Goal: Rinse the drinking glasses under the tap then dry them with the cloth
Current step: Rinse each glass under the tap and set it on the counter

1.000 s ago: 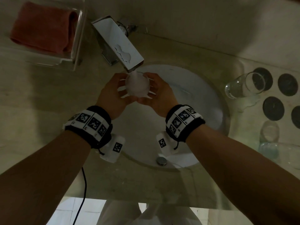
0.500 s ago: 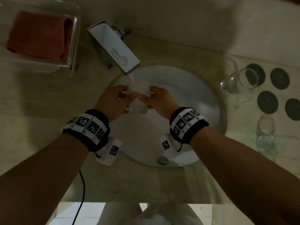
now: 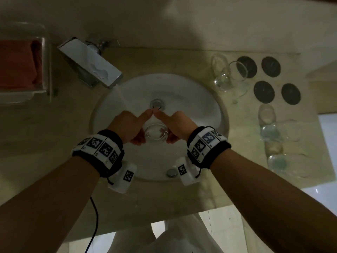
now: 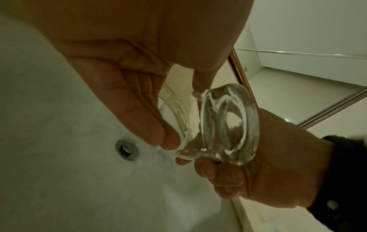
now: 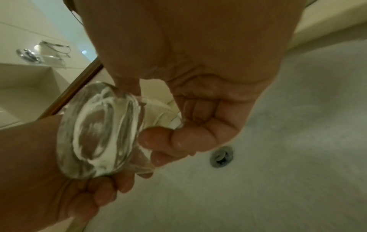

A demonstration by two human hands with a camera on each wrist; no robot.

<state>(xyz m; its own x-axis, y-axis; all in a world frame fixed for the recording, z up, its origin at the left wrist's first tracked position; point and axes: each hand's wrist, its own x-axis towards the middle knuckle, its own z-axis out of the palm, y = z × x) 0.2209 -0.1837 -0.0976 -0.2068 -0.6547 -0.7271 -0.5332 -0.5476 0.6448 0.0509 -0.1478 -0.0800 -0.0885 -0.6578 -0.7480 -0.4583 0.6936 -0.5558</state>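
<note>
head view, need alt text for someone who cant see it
Both hands, left and right, hold a clear drinking glass over a round white sink basin, beside the stream from a square chrome tap. More clear glasses sit on the right counter.

glasses: 1 held (image 3: 156, 134), 1 at 2 o'clock (image 3: 230, 77) | coasters: 4 (image 3: 264, 91) | cloth: 1 (image 3: 17, 63) | tap: 1 (image 3: 91, 61)

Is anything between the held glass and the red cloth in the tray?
The glass sits between left hand and right hand. The tap juts across that path toward the cloth; lift around it.
</note>
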